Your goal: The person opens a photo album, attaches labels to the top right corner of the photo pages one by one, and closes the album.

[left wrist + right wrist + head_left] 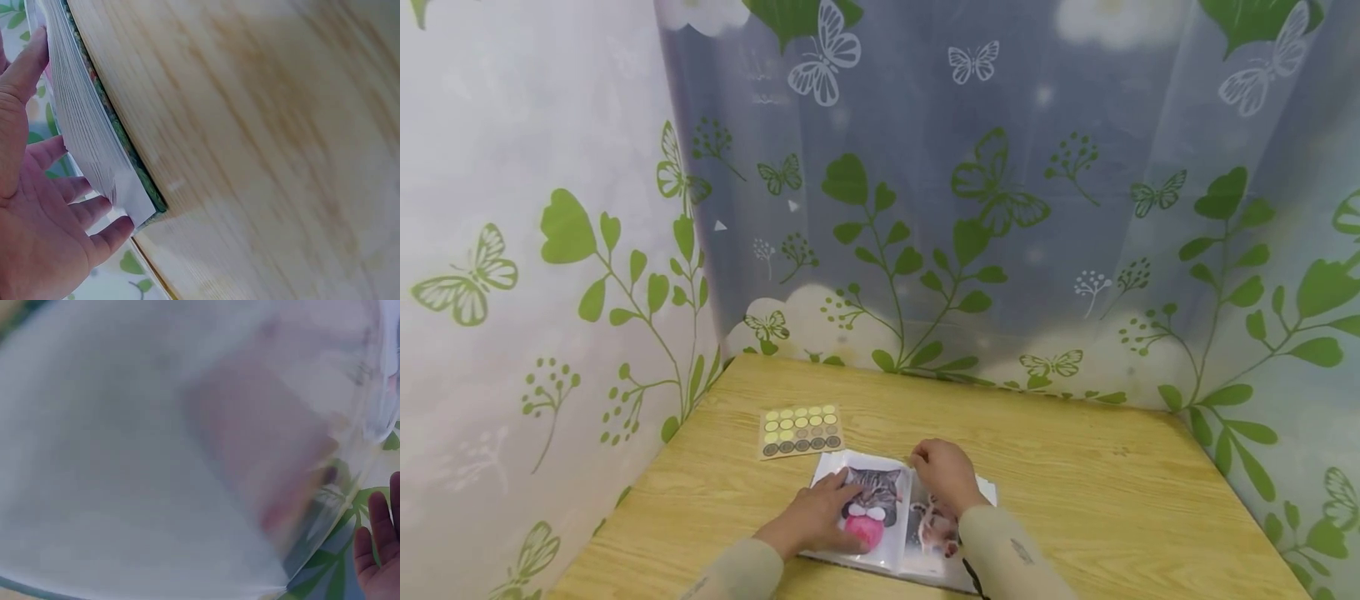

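Note:
A photo album (901, 560) lies open on the table, its pages in clear sleeves. On the left page is a picture of a grey tabby cat (880, 483) above a pink shape. My left hand (816, 515) rests spread on that page; the left wrist view shows its fingers against the thick stack of page edges (84, 119). Over the top of the right page, near the spine, my right hand (947, 473) has bent fingers. Whatever lies between its fingertips is hidden. A hazy clear sleeve (125, 456) fills most of the right wrist view.
Behind the album's left side, a tan sheet of round stickers (801, 432) lies flat, with yellow circles and darker ones. The wood-grain table (1112, 500) extends to both sides. Curtains (925, 275) printed with leaves and butterflies hang along its back and sides.

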A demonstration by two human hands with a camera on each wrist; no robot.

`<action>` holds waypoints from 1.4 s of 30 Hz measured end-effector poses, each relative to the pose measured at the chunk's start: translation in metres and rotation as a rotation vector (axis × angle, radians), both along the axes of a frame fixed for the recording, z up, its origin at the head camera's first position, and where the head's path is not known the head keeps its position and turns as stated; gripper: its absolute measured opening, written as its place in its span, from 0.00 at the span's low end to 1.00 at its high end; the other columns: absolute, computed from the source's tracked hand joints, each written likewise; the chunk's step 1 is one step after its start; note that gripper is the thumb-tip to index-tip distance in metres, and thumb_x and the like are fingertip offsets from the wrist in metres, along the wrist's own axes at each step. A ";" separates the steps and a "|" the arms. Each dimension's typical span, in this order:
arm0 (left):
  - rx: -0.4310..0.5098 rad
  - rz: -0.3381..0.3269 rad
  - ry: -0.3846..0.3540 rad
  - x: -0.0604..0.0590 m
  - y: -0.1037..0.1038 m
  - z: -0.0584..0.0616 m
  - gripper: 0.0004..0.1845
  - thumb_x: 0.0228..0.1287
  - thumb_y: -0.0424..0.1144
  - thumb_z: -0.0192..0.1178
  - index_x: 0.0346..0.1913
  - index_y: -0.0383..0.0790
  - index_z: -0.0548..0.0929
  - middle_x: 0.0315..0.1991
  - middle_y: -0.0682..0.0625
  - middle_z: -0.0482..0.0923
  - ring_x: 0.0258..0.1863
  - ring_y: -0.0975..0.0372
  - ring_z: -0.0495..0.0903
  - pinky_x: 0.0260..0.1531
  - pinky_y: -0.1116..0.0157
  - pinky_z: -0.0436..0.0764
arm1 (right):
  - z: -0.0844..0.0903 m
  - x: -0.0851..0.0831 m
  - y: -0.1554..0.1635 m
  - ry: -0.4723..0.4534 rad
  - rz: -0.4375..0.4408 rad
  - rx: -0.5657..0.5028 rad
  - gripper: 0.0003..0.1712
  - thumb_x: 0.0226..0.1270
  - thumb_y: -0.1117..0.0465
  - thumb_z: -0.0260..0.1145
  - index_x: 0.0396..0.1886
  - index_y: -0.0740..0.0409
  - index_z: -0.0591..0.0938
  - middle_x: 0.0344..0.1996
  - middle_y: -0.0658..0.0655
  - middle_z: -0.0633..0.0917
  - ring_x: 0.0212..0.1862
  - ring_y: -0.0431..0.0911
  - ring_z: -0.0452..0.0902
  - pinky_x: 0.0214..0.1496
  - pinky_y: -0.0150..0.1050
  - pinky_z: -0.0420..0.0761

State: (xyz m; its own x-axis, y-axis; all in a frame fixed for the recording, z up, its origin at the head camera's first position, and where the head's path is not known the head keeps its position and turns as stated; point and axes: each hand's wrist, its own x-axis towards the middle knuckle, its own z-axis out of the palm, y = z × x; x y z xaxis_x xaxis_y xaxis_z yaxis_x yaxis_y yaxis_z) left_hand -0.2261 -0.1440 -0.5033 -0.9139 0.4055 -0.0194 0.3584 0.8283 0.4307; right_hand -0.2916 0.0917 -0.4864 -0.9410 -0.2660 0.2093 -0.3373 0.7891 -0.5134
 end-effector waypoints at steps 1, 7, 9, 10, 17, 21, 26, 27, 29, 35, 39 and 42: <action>-0.003 -0.001 0.004 0.000 0.000 0.000 0.49 0.42 0.63 0.74 0.68 0.43 0.74 0.73 0.35 0.59 0.70 0.39 0.60 0.64 0.36 0.62 | -0.002 -0.002 -0.002 -0.005 0.008 0.016 0.07 0.71 0.58 0.64 0.34 0.54 0.86 0.27 0.47 0.83 0.28 0.40 0.74 0.33 0.41 0.77; -0.020 -0.001 0.019 -0.001 -0.001 -0.001 0.49 0.42 0.63 0.75 0.68 0.43 0.74 0.73 0.36 0.60 0.70 0.40 0.61 0.63 0.37 0.63 | -0.007 -0.008 -0.008 0.032 0.040 0.094 0.06 0.70 0.57 0.66 0.34 0.52 0.85 0.28 0.47 0.83 0.30 0.41 0.76 0.34 0.42 0.78; -0.026 -0.002 0.024 -0.002 -0.001 -0.002 0.49 0.42 0.63 0.75 0.68 0.43 0.74 0.73 0.36 0.61 0.70 0.40 0.61 0.63 0.37 0.64 | -0.007 -0.009 -0.010 0.076 0.049 0.131 0.06 0.69 0.57 0.67 0.33 0.52 0.85 0.28 0.48 0.83 0.30 0.42 0.77 0.36 0.44 0.79; -0.029 -0.001 0.025 -0.002 -0.001 -0.002 0.49 0.42 0.64 0.74 0.68 0.44 0.74 0.73 0.36 0.61 0.70 0.40 0.62 0.63 0.37 0.64 | -0.008 -0.009 -0.011 0.097 0.051 0.151 0.06 0.68 0.57 0.67 0.32 0.52 0.86 0.28 0.48 0.83 0.30 0.43 0.78 0.37 0.44 0.80; -0.030 0.005 0.021 0.000 0.000 0.000 0.48 0.42 0.63 0.75 0.67 0.44 0.75 0.73 0.36 0.61 0.70 0.41 0.62 0.63 0.38 0.64 | -0.016 -0.008 -0.015 0.246 0.102 0.285 0.04 0.64 0.57 0.71 0.31 0.51 0.87 0.26 0.48 0.83 0.33 0.46 0.80 0.40 0.48 0.80; -0.030 0.008 0.019 0.000 0.000 0.000 0.48 0.43 0.63 0.75 0.68 0.44 0.74 0.73 0.36 0.61 0.70 0.41 0.62 0.64 0.38 0.64 | -0.020 -0.006 -0.017 0.248 0.120 0.291 0.04 0.64 0.57 0.70 0.31 0.50 0.87 0.26 0.47 0.83 0.34 0.47 0.80 0.42 0.49 0.80; -0.041 0.002 0.025 0.001 -0.001 0.002 0.48 0.43 0.63 0.74 0.68 0.44 0.74 0.73 0.36 0.61 0.70 0.41 0.62 0.63 0.38 0.65 | -0.022 -0.001 -0.021 0.166 0.117 0.310 0.04 0.66 0.57 0.69 0.34 0.49 0.88 0.28 0.45 0.82 0.37 0.46 0.79 0.50 0.50 0.78; -0.040 0.000 0.023 0.001 -0.001 0.002 0.48 0.43 0.63 0.75 0.68 0.44 0.74 0.73 0.36 0.61 0.70 0.41 0.62 0.63 0.37 0.65 | -0.021 0.000 -0.021 0.151 0.114 0.315 0.04 0.66 0.56 0.68 0.35 0.49 0.88 0.29 0.45 0.81 0.38 0.46 0.79 0.51 0.50 0.78; -0.040 -0.003 0.024 0.002 -0.001 0.003 0.48 0.43 0.63 0.75 0.68 0.44 0.74 0.73 0.36 0.60 0.70 0.41 0.62 0.63 0.37 0.65 | -0.021 0.004 -0.022 0.151 0.109 0.341 0.05 0.67 0.56 0.68 0.37 0.49 0.88 0.30 0.46 0.81 0.39 0.47 0.79 0.52 0.50 0.78; -0.048 -0.007 0.028 0.002 -0.001 0.003 0.48 0.43 0.63 0.74 0.68 0.44 0.74 0.73 0.36 0.61 0.70 0.41 0.62 0.63 0.37 0.65 | -0.022 0.018 -0.022 0.193 0.132 0.458 0.15 0.70 0.52 0.64 0.50 0.53 0.86 0.41 0.52 0.83 0.45 0.49 0.79 0.52 0.51 0.77; -0.072 -0.010 0.044 0.000 -0.001 0.000 0.48 0.44 0.65 0.73 0.68 0.44 0.74 0.73 0.37 0.61 0.70 0.42 0.63 0.62 0.39 0.67 | -0.024 0.026 -0.021 0.190 0.164 0.456 0.22 0.72 0.49 0.61 0.57 0.57 0.82 0.49 0.56 0.82 0.52 0.52 0.78 0.56 0.54 0.76; -0.077 -0.014 0.048 -0.002 -0.001 -0.001 0.48 0.44 0.65 0.73 0.68 0.44 0.74 0.72 0.37 0.62 0.70 0.42 0.63 0.62 0.39 0.67 | -0.025 0.028 -0.021 0.170 0.171 0.432 0.26 0.73 0.46 0.59 0.59 0.59 0.80 0.53 0.59 0.80 0.56 0.55 0.76 0.59 0.55 0.75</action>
